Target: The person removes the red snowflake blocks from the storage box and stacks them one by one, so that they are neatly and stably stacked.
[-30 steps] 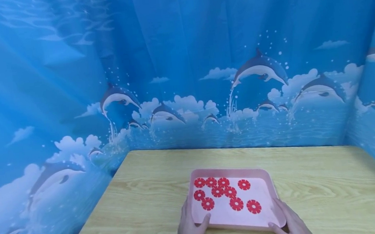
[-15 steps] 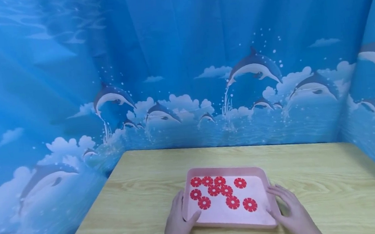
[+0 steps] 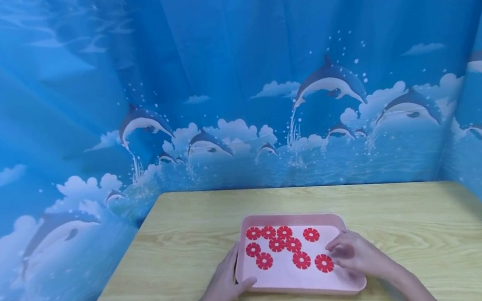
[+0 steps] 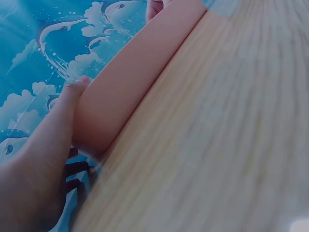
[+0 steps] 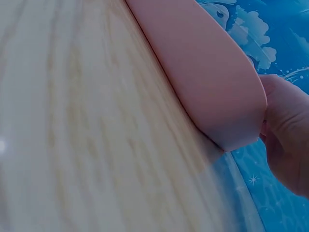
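Note:
A shallow pink tray (image 3: pixel 278 281) lies on the table, with several flat red notched discs (image 3: pixel 301 260) inside. At its left front corner my left hand (image 3: pixel 224 283) grips the wall, thumb over the rim; the left wrist view shows that hand (image 4: pixel 43 159) with its thumb on the edge of the tray (image 4: pixel 135 72). My right hand (image 3: pixel 357 255) hovers over the tray's right side with bent, parted fingers, close to the rightmost disc (image 3: pixel 324 263); nothing shows between them. In the right wrist view the hand (image 5: pixel 289 135) is partly hidden behind the tray's corner (image 5: pixel 212 87).
The light wooden table (image 3: pixel 181 251) extends around the tray on all sides. A blue curtain with dolphins and clouds (image 3: pixel 236 98) stands behind the table and along its left and right sides.
My right hand has left the tray's right wall and moved inward over it, fingers bending. My left hand stays at the left front corner, its wrist lower and farther left than at first.

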The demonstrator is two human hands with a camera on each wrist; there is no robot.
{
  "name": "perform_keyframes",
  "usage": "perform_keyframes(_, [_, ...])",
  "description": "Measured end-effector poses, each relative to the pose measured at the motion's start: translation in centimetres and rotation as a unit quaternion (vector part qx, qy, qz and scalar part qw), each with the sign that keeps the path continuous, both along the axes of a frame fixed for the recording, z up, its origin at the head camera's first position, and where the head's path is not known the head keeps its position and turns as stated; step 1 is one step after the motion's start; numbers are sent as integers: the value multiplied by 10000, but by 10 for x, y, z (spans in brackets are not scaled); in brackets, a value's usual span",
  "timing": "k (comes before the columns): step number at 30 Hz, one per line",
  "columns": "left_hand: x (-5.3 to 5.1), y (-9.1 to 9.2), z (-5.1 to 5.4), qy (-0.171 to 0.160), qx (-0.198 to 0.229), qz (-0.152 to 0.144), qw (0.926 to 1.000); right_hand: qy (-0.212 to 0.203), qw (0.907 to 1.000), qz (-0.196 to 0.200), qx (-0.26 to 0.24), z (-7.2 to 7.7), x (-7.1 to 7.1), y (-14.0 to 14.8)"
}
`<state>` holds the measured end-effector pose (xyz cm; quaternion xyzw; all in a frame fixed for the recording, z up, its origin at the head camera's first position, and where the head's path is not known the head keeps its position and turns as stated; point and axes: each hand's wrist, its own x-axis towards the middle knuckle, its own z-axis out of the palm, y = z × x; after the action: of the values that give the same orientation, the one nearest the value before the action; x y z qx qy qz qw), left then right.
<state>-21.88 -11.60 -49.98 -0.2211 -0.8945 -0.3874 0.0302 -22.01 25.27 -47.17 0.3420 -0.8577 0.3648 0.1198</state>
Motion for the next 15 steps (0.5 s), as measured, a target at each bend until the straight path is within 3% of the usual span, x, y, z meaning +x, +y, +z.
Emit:
perform_keyframes(4, [0,0,-1,87,89,-75,9999,203,9998,71,29,-4,-1,1])
perform_keyframes(9, [0,-1,0,140,189,-88,9997,208,9983,-226,498,-1,1,-3])
perform_keyframes(15, [0,-1,-1,79,231,-125,9996,-486,9921,-691,926,4,3,-8])
